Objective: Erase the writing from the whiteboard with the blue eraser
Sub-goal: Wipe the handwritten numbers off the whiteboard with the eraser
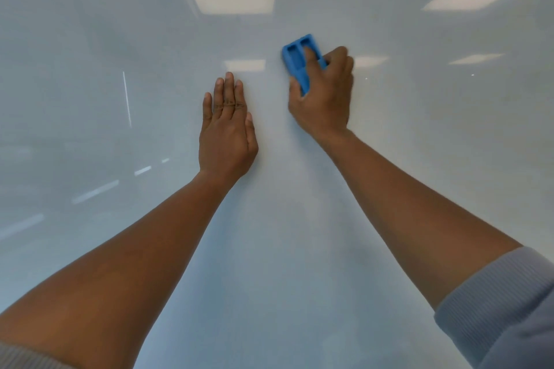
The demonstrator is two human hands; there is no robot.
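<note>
Right hand [323,96] gripped blue eraser [301,64] against whiteboard [284,249], apparently pressing; left hand [226,132] lay flat just left of the eraser.

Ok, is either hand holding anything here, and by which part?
The right hand grips the blue eraser by its lower end and sides, one finger in a top recess. The left hand holds nothing, flat on the whiteboard.

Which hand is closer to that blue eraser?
Right. The right hand grips the blue eraser against the whiteboard; the left hand lies flat, apart, to its lower left.
</note>
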